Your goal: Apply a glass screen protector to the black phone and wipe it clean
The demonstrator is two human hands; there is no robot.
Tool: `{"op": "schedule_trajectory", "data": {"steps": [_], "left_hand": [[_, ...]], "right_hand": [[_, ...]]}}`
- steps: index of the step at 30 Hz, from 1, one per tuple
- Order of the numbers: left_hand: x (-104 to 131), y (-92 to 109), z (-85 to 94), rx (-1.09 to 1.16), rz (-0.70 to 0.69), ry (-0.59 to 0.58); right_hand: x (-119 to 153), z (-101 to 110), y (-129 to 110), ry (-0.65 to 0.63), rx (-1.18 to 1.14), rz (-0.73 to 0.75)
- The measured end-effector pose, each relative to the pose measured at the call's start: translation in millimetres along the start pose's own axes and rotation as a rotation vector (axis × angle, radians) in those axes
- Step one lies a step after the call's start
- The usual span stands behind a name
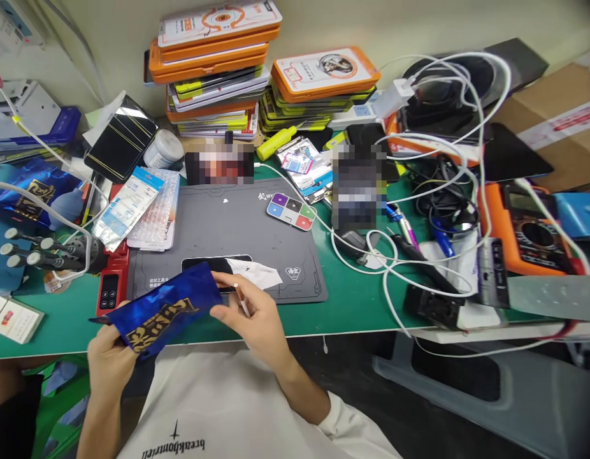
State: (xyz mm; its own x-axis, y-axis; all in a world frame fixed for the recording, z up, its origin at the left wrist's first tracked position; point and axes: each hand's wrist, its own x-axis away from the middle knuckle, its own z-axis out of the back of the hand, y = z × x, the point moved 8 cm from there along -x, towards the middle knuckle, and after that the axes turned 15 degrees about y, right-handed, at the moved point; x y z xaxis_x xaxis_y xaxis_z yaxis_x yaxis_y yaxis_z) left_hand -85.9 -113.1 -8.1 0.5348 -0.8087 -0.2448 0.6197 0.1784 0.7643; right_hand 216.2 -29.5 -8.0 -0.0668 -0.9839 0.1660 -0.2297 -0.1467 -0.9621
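Observation:
A shiny blue packet (165,312) with gold characters is tilted above the near edge of the desk. My left hand (112,357) is closed round its lower left end. My right hand (254,319) is by the packet's right end, fingers bent, with a thin white and brown stick (241,299) held between them. Whether the right fingertips touch the packet I cannot tell. Behind the packet, a phone (192,262) lies on the grey mat (180,220), partly hidden, with a white cloth or tissue (261,274) over its right part.
Stacks of orange and yellow boxes (218,64) stand at the back. White cables (390,255) loop across the right side, near an orange multimeter (534,229). Screwdrivers in a round holder (79,252), a small white box (15,320) and another blue packet (27,188) are at the left.

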Motion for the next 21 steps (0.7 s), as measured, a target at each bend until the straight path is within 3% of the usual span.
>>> {"op": "schedule_trajectory", "data": {"steps": [3,7,11,21], "left_hand": [[0.5,6.1,-11.7,0.063,0.004,-0.027],[-2.0,11.8,-28.5,0.123,0.031,-0.09],[-3.5,13.5,-45.0,0.152,0.044,-0.154],[0.6,28.3,-55.4,0.138,0.046,-0.214]], "right_hand": [[-4.4,13.7,6.9,0.111,0.049,0.007],[-1.3,14.1,9.9,0.048,-0.036,-0.066],[1.1,16.6,0.7,0.044,-0.013,-0.029],[-5.3,24.5,1.1,0.114,0.031,0.032]]}}
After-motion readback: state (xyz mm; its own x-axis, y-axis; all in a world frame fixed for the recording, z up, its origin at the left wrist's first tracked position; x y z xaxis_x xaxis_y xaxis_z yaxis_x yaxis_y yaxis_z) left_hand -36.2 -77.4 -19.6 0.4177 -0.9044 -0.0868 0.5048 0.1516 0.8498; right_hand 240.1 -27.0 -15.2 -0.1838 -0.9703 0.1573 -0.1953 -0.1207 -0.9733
